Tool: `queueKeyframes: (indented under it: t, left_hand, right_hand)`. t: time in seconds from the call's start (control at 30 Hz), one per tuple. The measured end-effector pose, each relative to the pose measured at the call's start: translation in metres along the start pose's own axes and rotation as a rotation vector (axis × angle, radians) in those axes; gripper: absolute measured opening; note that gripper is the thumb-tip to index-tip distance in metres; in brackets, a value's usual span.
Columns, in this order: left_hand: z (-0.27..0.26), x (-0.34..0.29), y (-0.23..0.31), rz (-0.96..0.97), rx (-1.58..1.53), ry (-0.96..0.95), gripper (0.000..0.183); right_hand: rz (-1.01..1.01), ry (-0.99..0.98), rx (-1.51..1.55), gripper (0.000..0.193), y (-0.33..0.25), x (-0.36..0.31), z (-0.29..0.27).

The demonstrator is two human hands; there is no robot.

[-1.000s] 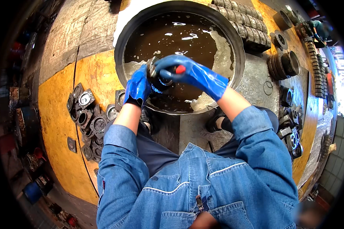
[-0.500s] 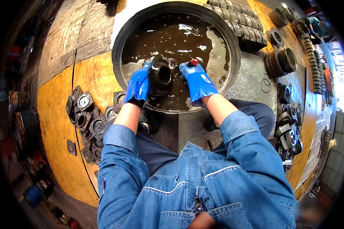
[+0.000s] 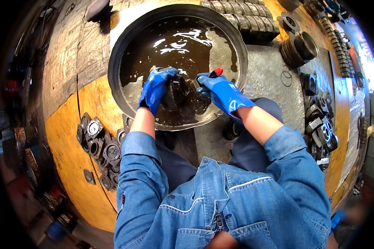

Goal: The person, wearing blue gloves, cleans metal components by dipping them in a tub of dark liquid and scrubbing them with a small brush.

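Observation:
A wide round metal basin (image 3: 115, 79) of murky brown liquid (image 3: 153, 52) lies before me. My left hand (image 3: 158, 85), in a blue rubber glove, is closed on the upper left of a dark, wet metal housing (image 3: 175, 92). The housing is tilted over the near part of the basin, and its round bore is turned out of sight. To its right, my right hand (image 3: 215, 86), gloved alike, grips a brush (image 3: 217, 72) with a black and red handle. A metal band shows at its fingers; the bristles are hard to make out.
Several greasy metal parts (image 3: 112, 153) lie in a heap on the yellow boards at left. More parts (image 3: 320, 128) are piled at right. Rows of stacked metal blocks (image 3: 251, 25) stand behind the basin, with ringed cylinders (image 3: 295, 50) beside them. A thin wire ring (image 3: 286, 78) lies on the metal plate.
The housing has turned, so its open bore no longer faces me. My right hand has tilted, with the brush's red end now pointing up and right. The view has shifted slightly.

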State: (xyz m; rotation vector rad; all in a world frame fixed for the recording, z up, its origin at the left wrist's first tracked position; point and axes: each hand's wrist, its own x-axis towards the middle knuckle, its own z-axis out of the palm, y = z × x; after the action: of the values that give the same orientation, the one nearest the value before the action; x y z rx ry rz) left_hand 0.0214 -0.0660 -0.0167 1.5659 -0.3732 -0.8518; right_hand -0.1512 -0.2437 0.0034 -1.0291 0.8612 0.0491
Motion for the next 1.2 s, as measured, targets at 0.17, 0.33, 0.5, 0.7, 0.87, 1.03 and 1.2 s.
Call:
queueKeyframes:
  t: [0.17, 0.33, 0.5, 0.7, 0.87, 1.03, 1.2]
  left_hand:
    - [0.044, 0.018, -0.001, -0.169, 0.097, 0.120, 0.029]
    - [0.072, 0.012, 0.006, -0.258, 0.449, 0.244, 0.079]
    - [0.077, 0.011, 0.005, -0.172, 0.616, 0.276, 0.074]
    - [0.090, -0.013, 0.027, -0.068, 0.765, 0.239, 0.090]
    - [0.055, -0.048, 0.020, -0.074, 0.708, 0.177, 0.100]
    - [-0.005, -0.050, -0.036, -0.213, 0.588, 0.125, 0.100]
    - [-0.001, -0.063, -0.011, -0.240, 0.987, -0.008, 0.096]
  right_hand:
    - [0.061, 0.020, 0.283, 0.034, 0.024, 0.038, 0.010]
    - [-0.023, 0.062, 0.204, 0.030, 0.049, 0.057, 0.012]
    - [-0.139, 0.159, 0.333, 0.032, 0.040, 0.042, 0.022]
    - [0.003, 0.153, -0.131, 0.027, -0.002, 0.027, -0.011]
    - [-0.078, 0.087, -0.291, 0.036, -0.058, -0.033, -0.011]
    - [-0.806, -0.313, -0.324, 0.016, -0.006, -0.031, 0.022]
    - [-1.005, -0.256, -0.792, 0.024, 0.020, -0.037, 0.037]
